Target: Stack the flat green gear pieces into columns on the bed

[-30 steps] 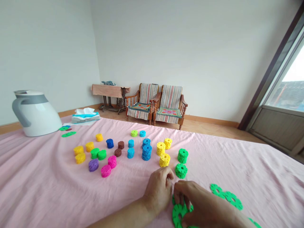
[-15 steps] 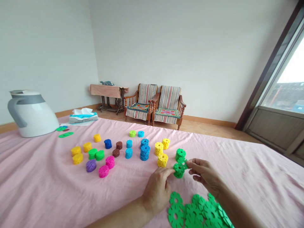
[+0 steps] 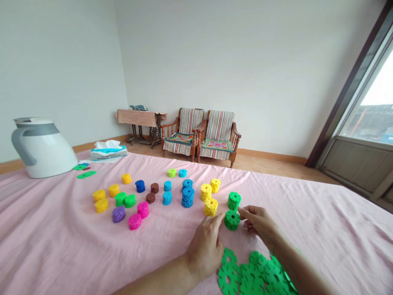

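Two short stacks of green notched snowflake discs stand one behind the other at the right of the cloth. Beside the nearer green stack [image 3: 232,220] is my left hand [image 3: 206,245], its index fingertip just left of the stack and its thumb apart from it; nothing shows in that hand. My right hand [image 3: 260,223] is at the stack's right edge, with its fingertips close to the discs and no loose disc visible between them. The farther green stack [image 3: 234,200] rises behind. Loose green discs [image 3: 251,276] lie in a heap below, partly hidden by my right forearm.
Yellow stacks [image 3: 210,207] and blue stacks [image 3: 188,197] stand left of the green ones. Farther left are pink stacks [image 3: 135,221], a purple stack [image 3: 118,214] and others. A white jug [image 3: 50,151] and a tissue box [image 3: 109,152] stand at the far left on the pink cloth [image 3: 76,254].
The green disc that my right hand held tilted above the nearer stack now lies flat on top. My right fingers have come down beside the stack; my left fingertip has drawn slightly back.
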{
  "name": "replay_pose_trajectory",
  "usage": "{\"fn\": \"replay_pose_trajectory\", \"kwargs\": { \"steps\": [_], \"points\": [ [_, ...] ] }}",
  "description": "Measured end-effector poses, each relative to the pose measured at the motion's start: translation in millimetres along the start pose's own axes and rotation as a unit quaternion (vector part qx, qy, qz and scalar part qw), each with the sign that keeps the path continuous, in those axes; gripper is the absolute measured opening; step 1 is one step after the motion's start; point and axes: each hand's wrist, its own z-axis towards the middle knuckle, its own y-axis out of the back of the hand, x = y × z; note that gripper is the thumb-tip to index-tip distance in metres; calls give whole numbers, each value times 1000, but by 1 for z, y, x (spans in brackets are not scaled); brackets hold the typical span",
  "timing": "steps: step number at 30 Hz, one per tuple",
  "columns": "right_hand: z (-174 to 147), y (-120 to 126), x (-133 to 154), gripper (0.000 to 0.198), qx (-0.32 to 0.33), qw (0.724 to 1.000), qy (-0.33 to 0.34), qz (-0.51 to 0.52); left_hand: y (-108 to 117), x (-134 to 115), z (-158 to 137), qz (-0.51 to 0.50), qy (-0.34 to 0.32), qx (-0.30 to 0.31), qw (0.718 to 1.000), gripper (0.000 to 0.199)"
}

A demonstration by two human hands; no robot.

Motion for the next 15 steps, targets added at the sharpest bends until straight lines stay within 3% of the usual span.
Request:
{"fn": "replay_pose_trajectory", "kwargs": {
  "steps": [4,7,15],
  "points": [
    [-1,13,-1,22,-20,994,62,-83,-3,3,0,26,-1,11,1000,74],
    [-5,20,-7,18,10,983,105,-151,-7,6,-1,54,15,28,998,76],
    [-12,6,-18,33,-16,953,202,-224,-12,7,-2,56,17,19,998,80]
  ]
}}
